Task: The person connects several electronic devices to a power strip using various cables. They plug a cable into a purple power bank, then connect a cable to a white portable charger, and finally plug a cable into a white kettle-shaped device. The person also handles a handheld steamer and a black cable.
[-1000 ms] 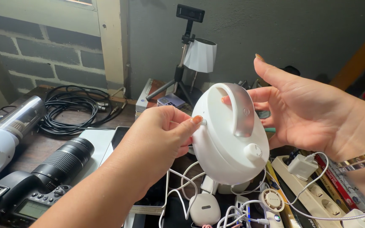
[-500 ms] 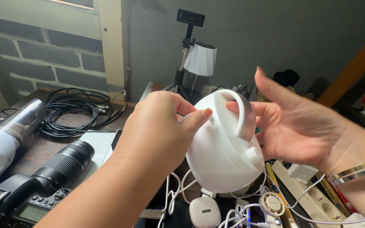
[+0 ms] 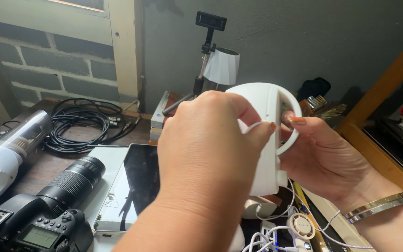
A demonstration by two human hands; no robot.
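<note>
Both hands on the white round device (image 3: 266,140), held in the air above the cluttered tabletop (image 3: 47,161), turned edge-on to the camera. Right hand (image 3: 325,156) cups it from behind, one finger hooked through the curved handle (image 3: 291,135), grip closed on the device. Left hand (image 3: 206,154) is in front, thumb and forefinger pinched shut on the white cable (image 3: 250,126) where it meets the body; the plug end itself is hidden behind the hand, so can't tell how far it's seated. Risks as I see them: pulling or pushing on the cord rather than the plug could strain the connector or bend it in the port. The device hangs largely off that one hooked finger; if it slips, it drops onto the tablet (image 3: 131,186) or the camera with the long lens (image 3: 47,205) right below. Loose white leads (image 3: 276,231) underneath could snag too.
</note>
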